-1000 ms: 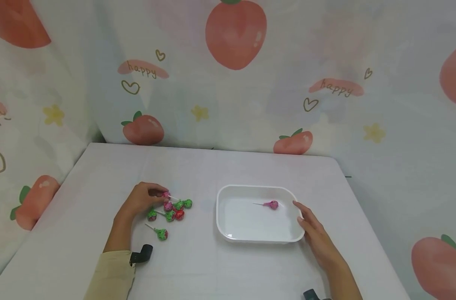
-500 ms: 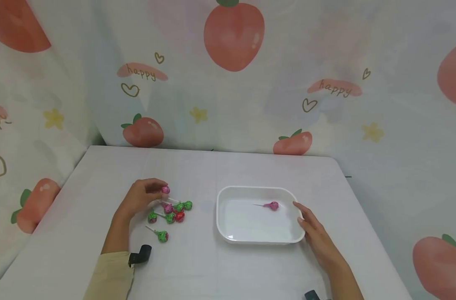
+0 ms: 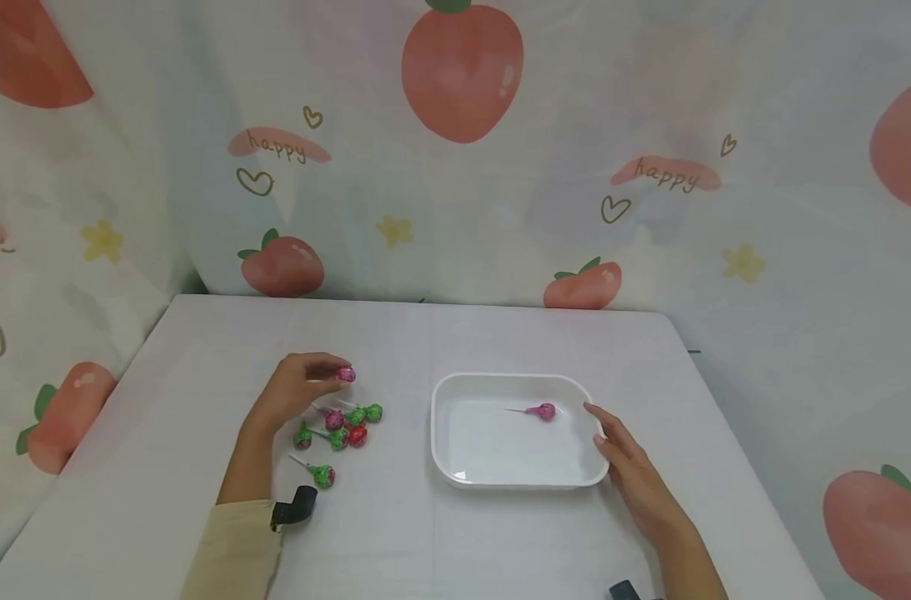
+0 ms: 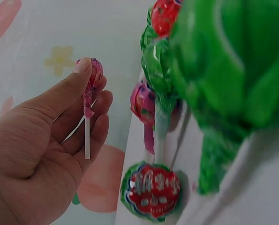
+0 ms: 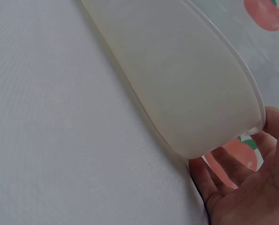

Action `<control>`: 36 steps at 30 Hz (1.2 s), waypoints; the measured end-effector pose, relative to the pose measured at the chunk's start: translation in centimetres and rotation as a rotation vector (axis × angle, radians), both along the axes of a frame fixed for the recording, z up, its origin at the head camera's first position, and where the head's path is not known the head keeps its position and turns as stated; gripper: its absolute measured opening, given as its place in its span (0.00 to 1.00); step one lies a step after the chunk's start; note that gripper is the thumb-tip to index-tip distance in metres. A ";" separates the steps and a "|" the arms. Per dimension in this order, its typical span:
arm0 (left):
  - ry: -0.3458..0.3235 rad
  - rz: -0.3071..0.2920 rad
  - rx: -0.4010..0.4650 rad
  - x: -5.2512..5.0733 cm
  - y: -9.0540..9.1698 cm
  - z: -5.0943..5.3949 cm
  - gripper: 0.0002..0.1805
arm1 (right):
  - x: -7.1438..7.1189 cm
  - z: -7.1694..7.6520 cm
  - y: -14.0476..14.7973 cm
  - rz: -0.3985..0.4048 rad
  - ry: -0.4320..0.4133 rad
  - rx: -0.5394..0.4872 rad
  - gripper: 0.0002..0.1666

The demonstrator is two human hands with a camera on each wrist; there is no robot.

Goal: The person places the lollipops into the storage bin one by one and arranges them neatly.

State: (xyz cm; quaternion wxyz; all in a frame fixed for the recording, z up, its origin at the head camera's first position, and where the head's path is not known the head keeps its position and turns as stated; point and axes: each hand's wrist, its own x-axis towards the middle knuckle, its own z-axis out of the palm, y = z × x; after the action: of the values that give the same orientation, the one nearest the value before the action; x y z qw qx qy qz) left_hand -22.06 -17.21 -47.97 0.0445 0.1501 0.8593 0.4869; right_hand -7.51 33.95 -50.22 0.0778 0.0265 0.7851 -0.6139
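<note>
My left hand (image 3: 296, 388) pinches a pink-wrapped lollipop (image 4: 94, 77) between thumb and fingers. In the left wrist view its white stick points down past the palm. Below this hand in the head view lie several lollipops: a pink one (image 3: 333, 418), a red one (image 3: 357, 436) and green ones, including a green lollipop (image 3: 322, 476) apart at the front. My right hand (image 3: 633, 467) holds the right end of a white tray (image 3: 515, 482), thumb and a finger at its rim; the other fingers lie against its outer wall (image 5: 200, 108). One pink lollipop (image 3: 545, 411) lies inside the tray.
The table (image 3: 395, 542) has a white cover. Behind it and on the left hangs a peach-printed cloth (image 3: 500, 225). Black wrist mounts show on the left wrist (image 3: 296, 507) and at the right forearm (image 3: 624, 590).
My left hand has lifted the pink lollipop from the cluster and moved slightly up and to the right. The right hand and the tray stay in place.
</note>
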 end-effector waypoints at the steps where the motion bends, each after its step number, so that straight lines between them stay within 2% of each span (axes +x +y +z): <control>1: 0.002 -0.004 0.002 0.0 0.2 0.0 0.16 | 0.0 0.0 0.0 -0.002 -0.002 0.005 0.33; 14: -0.023 -0.045 0.041 0.0 3.4 1.1 0.14 | -0.2 0.0 0.1 0.018 0.013 0.004 0.33; 18: -0.020 -0.070 0.040 -0.1 4.4 1.0 0.13 | -0.1 0.0 0.2 0.015 0.010 -0.004 0.32; 25: -0.004 -0.075 0.045 -0.1 5.5 0.9 0.14 | 0.2 -0.4 0.0 0.030 0.016 -0.008 0.33; 30: 0.012 -0.101 0.052 -0.4 7.2 1.0 0.15 | 0.3 -0.4 0.0 0.024 0.023 -0.025 0.32; 36: 0.012 -0.130 0.080 -0.3 9.9 1.5 0.14 | 0.1 -0.2 0.2 0.025 0.032 -0.010 0.32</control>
State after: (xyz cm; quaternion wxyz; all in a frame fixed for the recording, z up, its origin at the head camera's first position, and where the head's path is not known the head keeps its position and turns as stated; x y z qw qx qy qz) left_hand -22.34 -7.31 -46.47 0.0649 0.2100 0.8280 0.5158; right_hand -7.39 34.14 -50.46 0.0731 0.0067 0.7833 -0.6173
